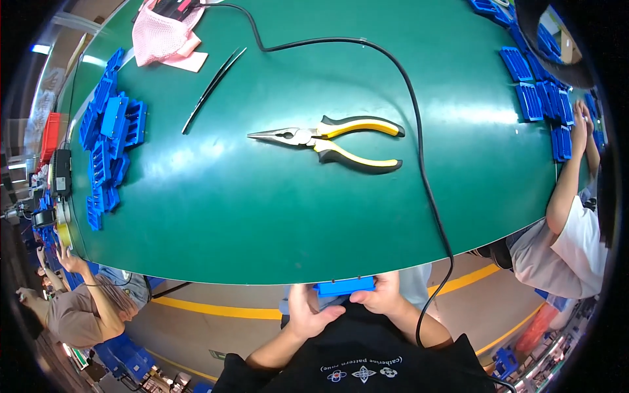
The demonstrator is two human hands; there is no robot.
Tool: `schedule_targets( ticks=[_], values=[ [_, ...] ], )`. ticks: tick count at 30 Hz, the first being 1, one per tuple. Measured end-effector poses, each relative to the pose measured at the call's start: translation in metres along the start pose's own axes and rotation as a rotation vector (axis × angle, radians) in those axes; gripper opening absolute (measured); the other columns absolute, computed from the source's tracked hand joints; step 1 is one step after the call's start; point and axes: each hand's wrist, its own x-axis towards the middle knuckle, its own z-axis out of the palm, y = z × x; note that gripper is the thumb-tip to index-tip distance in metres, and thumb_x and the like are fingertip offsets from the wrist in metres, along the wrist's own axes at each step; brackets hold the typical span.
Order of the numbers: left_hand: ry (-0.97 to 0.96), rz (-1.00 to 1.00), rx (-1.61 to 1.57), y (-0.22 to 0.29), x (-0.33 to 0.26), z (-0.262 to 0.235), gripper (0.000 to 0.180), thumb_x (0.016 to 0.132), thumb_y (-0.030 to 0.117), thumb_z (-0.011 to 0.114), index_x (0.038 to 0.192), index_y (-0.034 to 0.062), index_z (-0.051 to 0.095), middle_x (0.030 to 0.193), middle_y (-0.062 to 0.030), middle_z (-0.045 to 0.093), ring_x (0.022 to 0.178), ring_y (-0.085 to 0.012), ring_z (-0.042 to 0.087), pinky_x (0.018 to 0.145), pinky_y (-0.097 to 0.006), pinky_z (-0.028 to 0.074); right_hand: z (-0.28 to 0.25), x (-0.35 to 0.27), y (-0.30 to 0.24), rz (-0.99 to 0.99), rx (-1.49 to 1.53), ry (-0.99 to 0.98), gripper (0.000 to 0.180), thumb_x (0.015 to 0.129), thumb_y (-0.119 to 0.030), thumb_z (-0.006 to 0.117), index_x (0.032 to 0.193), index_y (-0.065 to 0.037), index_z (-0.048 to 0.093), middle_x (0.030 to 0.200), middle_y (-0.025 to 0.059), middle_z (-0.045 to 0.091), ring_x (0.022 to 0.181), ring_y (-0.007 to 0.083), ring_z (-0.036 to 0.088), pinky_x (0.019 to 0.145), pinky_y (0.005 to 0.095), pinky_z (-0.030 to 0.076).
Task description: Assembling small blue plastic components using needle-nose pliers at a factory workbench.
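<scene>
A blue plastic tray-like part (344, 287) is held level at the table's near edge. My left hand (310, 312) grips its left end, thumb pointing inward, and my right hand (382, 296) has its right end, thumb on the near side. The fingers of both hands are partly hidden beneath it. Beyond them on the green table (262, 216) lie long-nose pliers (304, 136) with yellow and black handles, jaws toward the left. Dark tweezers (211, 95) rest farther off to the left.
Blue slotted parts form a pile (108, 141) at left and more (534, 85) at far right. A black cable (419, 131) curves across the table and down past my right arm. Pink mesh cloth (167, 39) lies at the back. Co-workers sit left (92, 301) and right (557, 242).
</scene>
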Motion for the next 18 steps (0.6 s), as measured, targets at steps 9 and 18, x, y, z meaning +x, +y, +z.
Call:
schedule_targets(
  ticks=[9,18],
  values=[
    [-0.146,0.327,0.209,-0.029,0.029,-0.02,0.042,0.067,0.023,0.08,0.099,0.0048,0.061,0.101,-0.0096,0.061,0.093,-0.0239,0.059,0.082,-0.037,0.048,-0.001,-0.002,0.02,-0.106,0.003,-0.008,0.055,0.067,-0.034,0.086,0.107,-0.005,0.062,0.109,0.0107,0.061,0.099,0.0243,0.059,0.085,0.039,0.047],
    [-0.115,0.306,0.178,-0.028,0.027,-0.019,0.03,0.07,0.02,0.072,0.095,0.0052,0.063,0.101,-0.0114,0.062,0.09,-0.0253,0.06,0.08,-0.038,0.048,0.004,-0.002,0.03,-0.306,-0.058,-0.047,0.051,0.071,-0.033,0.084,0.108,-0.006,0.062,0.111,0.0106,0.061,0.099,0.0272,0.06,0.084,0.0407,0.047]
  ],
)
